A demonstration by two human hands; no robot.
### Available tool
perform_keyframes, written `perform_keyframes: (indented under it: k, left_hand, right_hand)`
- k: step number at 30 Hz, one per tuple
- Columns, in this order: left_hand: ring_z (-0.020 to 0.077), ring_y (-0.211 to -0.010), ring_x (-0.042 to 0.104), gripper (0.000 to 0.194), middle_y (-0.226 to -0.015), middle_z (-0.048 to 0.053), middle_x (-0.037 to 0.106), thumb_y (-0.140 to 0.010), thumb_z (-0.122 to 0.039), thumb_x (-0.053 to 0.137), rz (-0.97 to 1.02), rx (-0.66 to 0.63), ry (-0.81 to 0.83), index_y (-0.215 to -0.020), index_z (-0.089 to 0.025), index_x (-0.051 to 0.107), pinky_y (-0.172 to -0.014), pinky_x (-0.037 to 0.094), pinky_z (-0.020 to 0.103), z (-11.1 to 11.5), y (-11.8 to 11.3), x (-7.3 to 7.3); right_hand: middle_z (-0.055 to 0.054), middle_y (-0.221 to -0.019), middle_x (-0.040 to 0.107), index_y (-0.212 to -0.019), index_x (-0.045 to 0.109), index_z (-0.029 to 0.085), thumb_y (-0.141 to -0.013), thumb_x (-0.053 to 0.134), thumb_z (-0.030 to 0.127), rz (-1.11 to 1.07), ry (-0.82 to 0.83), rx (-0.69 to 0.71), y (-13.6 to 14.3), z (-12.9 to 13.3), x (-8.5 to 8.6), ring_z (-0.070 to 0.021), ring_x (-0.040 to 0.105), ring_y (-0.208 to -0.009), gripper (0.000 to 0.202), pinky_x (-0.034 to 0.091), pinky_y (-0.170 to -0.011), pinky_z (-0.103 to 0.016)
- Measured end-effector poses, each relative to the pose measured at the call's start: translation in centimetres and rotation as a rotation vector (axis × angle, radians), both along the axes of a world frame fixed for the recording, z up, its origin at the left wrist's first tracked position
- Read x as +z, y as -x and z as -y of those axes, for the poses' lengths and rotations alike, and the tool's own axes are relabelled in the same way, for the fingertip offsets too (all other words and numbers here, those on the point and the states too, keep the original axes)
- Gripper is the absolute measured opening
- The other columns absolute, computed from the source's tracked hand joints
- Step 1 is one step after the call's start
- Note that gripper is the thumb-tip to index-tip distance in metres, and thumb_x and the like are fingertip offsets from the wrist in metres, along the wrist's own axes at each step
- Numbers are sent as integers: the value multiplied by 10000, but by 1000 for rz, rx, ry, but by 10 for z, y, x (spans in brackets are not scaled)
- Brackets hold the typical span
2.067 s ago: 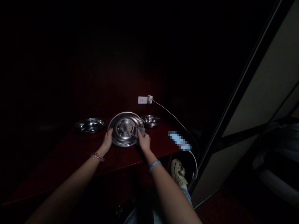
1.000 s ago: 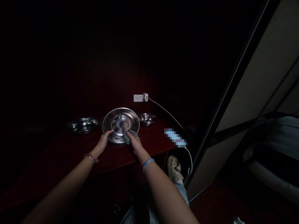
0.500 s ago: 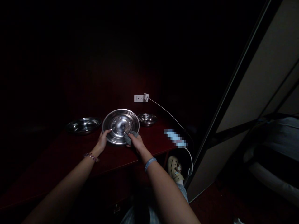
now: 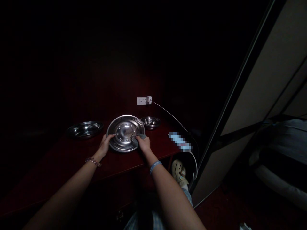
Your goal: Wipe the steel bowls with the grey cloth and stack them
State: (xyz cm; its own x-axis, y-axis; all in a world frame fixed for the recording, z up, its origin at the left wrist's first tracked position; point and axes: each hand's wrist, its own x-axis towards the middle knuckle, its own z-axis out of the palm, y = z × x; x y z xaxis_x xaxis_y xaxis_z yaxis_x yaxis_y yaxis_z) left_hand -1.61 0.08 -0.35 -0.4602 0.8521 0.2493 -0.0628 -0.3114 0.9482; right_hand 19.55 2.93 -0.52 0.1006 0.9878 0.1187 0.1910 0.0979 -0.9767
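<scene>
A shiny round steel basin [image 4: 126, 129] is tilted up above the dark red desk, its inside facing me. My left hand [image 4: 105, 144] grips its left rim, thumb over the inner edge and the other fingers hidden behind. At the lower right rim, my right hand [image 4: 144, 142] is closed on a grey cloth [image 4: 137, 140] that presses against the metal. Left of the basin lies another wide steel basin [image 4: 85, 129]. Behind the held basin on the right sit small steel bowls [image 4: 150, 122], apparently stacked.
The desk [image 4: 115, 166] has its front edge close to me. A white charger [image 4: 149, 99] in the wall socket [image 4: 141, 101] feeds a cable to a blurred-out, phone-shaped object [image 4: 179, 141]. Below right is a foot in a beige clog [image 4: 178, 171]. A framed panel [image 4: 259, 83] stands on the right.
The basin has shifted slightly right and down and its tilt has changed a little. My right hand with the cloth has moved a little right along the basin's lower right side.
</scene>
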Motion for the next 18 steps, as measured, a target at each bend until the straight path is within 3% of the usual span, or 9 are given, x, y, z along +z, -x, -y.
perform_keyframes:
  k: [5, 11, 18]
  left_hand:
    - [320, -1063, 672, 454, -1000, 59, 748, -567, -536, 757, 50, 7, -6, -878, -207, 720, -1039, 496, 459, 3, -3, 4]
    - [386, -1194, 675, 505, -1014, 111, 807, -563, -620, 771, 31, -104, 17, -839, -197, 770, -1114, 473, 517, 4, -11, 5]
    - [385, -1371, 597, 560, -1239, 133, 782, -643, -526, 830, -79, -232, 31, -1068, -169, 761, -1211, 407, 501, 14, -16, 7]
  right_hand:
    - [-57, -1017, 844, -892, 830, 233, -771, 687, 338, -9, -34, -30, -4, 8, 11, -250, 783, -1027, 214, 589, -896, -302]
    - [-59, -993, 843, -875, 819, 236, -793, 656, 354, -65, -78, -64, -5, 9, 12, -248, 783, -994, 217, 584, -882, -314]
    - [-94, -1087, 830, -949, 812, 210, -821, 633, 363, -124, -46, -116, 8, 18, 14, -245, 774, -1049, 268, 571, -908, -297]
